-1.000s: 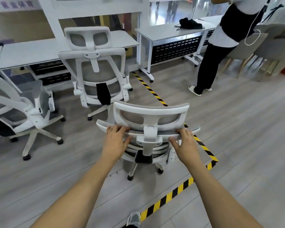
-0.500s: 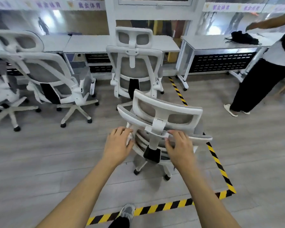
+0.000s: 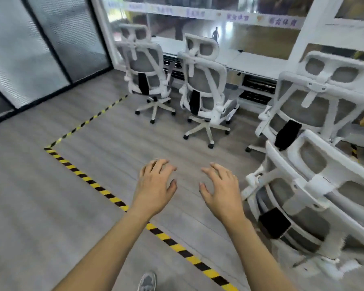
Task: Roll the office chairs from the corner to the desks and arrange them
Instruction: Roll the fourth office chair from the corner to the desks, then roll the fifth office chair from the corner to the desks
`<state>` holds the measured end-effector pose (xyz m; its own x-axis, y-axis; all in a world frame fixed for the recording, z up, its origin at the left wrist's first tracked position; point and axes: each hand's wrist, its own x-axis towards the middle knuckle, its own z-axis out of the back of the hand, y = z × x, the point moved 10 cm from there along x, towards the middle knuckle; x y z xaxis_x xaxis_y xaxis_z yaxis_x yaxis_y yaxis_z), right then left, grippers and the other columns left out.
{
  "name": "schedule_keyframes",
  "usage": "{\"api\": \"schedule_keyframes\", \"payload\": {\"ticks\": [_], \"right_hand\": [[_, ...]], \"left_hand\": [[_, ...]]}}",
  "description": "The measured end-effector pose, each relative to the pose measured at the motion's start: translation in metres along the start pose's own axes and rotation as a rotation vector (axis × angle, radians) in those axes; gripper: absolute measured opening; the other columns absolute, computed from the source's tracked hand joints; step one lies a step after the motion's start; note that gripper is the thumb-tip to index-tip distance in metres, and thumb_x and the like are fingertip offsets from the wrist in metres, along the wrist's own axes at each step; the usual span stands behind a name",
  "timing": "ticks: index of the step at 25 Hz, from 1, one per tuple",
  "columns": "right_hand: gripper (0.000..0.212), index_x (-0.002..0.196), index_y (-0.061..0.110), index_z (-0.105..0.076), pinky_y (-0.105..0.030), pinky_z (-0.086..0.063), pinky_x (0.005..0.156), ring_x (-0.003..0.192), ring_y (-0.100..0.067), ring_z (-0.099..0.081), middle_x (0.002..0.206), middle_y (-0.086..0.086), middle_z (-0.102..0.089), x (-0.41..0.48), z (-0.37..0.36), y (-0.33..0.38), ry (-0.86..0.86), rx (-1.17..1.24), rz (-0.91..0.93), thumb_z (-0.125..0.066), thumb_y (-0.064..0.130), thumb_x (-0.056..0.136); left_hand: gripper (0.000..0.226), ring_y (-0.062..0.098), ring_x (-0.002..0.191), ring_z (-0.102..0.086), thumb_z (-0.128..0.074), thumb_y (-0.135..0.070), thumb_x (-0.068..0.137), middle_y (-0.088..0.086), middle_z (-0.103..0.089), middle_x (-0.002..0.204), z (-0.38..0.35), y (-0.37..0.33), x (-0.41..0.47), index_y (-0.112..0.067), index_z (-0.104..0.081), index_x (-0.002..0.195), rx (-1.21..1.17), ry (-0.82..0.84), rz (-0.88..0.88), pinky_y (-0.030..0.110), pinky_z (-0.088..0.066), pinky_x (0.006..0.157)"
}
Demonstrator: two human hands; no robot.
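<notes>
My left hand (image 3: 156,185) and my right hand (image 3: 221,190) hover open over bare floor, fingers spread, holding nothing. The white mesh office chair (image 3: 315,208) I was pushing stands tilted at the lower right, apart from my right hand. Three more white chairs face a row of white desks (image 3: 259,64): one at the far left (image 3: 145,72), one in the middle (image 3: 206,87), one at the right (image 3: 319,101), just behind the near chair.
Yellow-black floor tape (image 3: 97,185) runs diagonally under my arms and turns a corner at the left. Frosted glass wall panels (image 3: 29,49) close the left side. Grey wood floor lies between me and the chairs. My shoe (image 3: 147,282) shows at the bottom.
Both hands have let go of the near chair's backrest. My view has swung left, so the chair now sits at the right and the standing person is out of view.
</notes>
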<state>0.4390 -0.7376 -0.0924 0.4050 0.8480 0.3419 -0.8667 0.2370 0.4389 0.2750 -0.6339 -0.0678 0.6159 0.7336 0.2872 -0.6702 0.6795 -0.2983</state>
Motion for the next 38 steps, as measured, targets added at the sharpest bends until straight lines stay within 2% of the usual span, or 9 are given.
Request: {"api": "schedule_keyframes", "payload": {"ticks": [4, 10, 15, 19, 22, 26, 30, 32, 38], "right_hand": [[0.038, 0.129, 0.028, -0.06, -0.036, -0.033, 0.108, 0.13, -0.02, -0.046, 0.14, 0.003, -0.053, 0.028, -0.061, 0.138, 0.074, 0.08, 0.232, -0.061, 0.039, 0.093], [0.04, 0.13, 0.029, -0.058, -0.036, -0.038, 0.102, 0.121, -0.019, -0.052, 0.132, 0.006, -0.057, 0.022, -0.172, 0.373, 0.181, 0.211, 0.496, -0.064, 0.034, 0.091], [0.046, 0.135, 0.028, -0.056, -0.039, -0.042, 0.1, 0.12, -0.019, -0.052, 0.132, 0.006, -0.056, -0.014, -0.268, 0.567, 0.296, 0.304, 0.612, -0.064, 0.034, 0.09], [0.051, 0.141, 0.03, -0.051, -0.038, -0.038, 0.105, 0.125, -0.018, -0.049, 0.139, 0.007, -0.052, -0.04, -0.329, 0.699, 0.398, 0.317, 0.722, -0.062, 0.036, 0.092], [0.051, 0.142, 0.03, -0.05, -0.036, -0.036, 0.107, 0.126, -0.017, -0.049, 0.138, 0.008, -0.052, -0.044, -0.372, 0.781, 0.438, 0.311, 0.801, -0.061, 0.037, 0.093], [0.05, 0.143, 0.03, -0.048, -0.033, -0.031, 0.108, 0.126, -0.016, -0.047, 0.139, 0.008, -0.052, -0.038, -0.448, 0.891, 0.492, 0.346, 0.889, -0.059, 0.037, 0.094], [0.05, 0.141, 0.03, -0.05, -0.036, -0.034, 0.107, 0.125, -0.018, -0.05, 0.139, 0.005, -0.053, -0.036, -0.541, 1.012, 0.592, 0.385, 1.014, -0.059, 0.038, 0.093], [0.049, 0.141, 0.03, -0.05, -0.038, -0.036, 0.107, 0.125, -0.019, -0.051, 0.141, 0.005, -0.052, -0.038, -0.57, 1.06, 0.616, 0.395, 1.06, -0.059, 0.038, 0.093], [0.051, 0.144, 0.03, -0.047, -0.037, -0.032, 0.111, 0.129, -0.018, -0.047, 0.141, 0.006, -0.051, -0.051, -0.67, 1.274, 0.723, 0.468, 1.18, -0.06, 0.036, 0.095]], "left_hand": [[0.029, 0.028, 0.125, -0.046, -0.054, -0.039, 0.088, -0.002, -0.056, 0.127, 0.074, 0.121, -0.052, -0.029, -0.064, 0.113, 0.076, -0.122, 0.235, 0.048, -0.036, 0.102], [0.035, 0.026, 0.139, -0.035, -0.053, -0.04, 0.092, -0.002, -0.049, 0.143, 0.177, 0.314, -0.175, -0.035, -0.056, 0.126, 0.185, -0.19, 0.51, 0.047, -0.026, 0.114], [0.039, 0.027, 0.141, -0.033, -0.056, -0.039, 0.091, -0.002, -0.046, 0.146, 0.264, 0.461, -0.287, -0.035, -0.054, 0.13, 0.251, -0.223, 0.695, 0.048, -0.023, 0.116], [0.041, 0.026, 0.142, -0.031, -0.056, -0.039, 0.092, -0.001, -0.044, 0.148, 0.321, 0.56, -0.357, -0.034, -0.053, 0.132, 0.283, -0.279, 0.832, 0.047, -0.02, 0.116], [0.041, 0.026, 0.143, -0.03, -0.056, -0.039, 0.092, -0.001, -0.043, 0.149, 0.349, 0.628, -0.393, -0.034, -0.052, 0.133, 0.294, -0.305, 0.917, 0.047, -0.02, 0.116], [0.04, 0.028, 0.14, -0.035, -0.06, -0.038, 0.09, 0.0, -0.047, 0.146, 0.379, 0.735, -0.431, -0.033, -0.055, 0.129, 0.316, -0.332, 1.026, 0.048, -0.027, 0.113], [0.04, 0.026, 0.136, -0.036, -0.058, -0.038, 0.091, -0.003, -0.045, 0.147, 0.413, 0.857, -0.467, -0.034, -0.055, 0.13, 0.327, -0.318, 1.176, 0.044, -0.028, 0.11], [0.039, 0.025, 0.136, -0.035, -0.057, -0.037, 0.091, -0.003, -0.044, 0.148, 0.428, 0.894, -0.48, -0.035, -0.054, 0.13, 0.317, -0.316, 1.212, 0.043, -0.028, 0.11], [0.038, 0.025, 0.136, -0.036, -0.057, -0.038, 0.092, -0.005, -0.042, 0.149, 0.513, 1.06, -0.559, -0.037, -0.054, 0.13, 0.39, -0.411, 1.396, 0.044, -0.031, 0.108]]}}
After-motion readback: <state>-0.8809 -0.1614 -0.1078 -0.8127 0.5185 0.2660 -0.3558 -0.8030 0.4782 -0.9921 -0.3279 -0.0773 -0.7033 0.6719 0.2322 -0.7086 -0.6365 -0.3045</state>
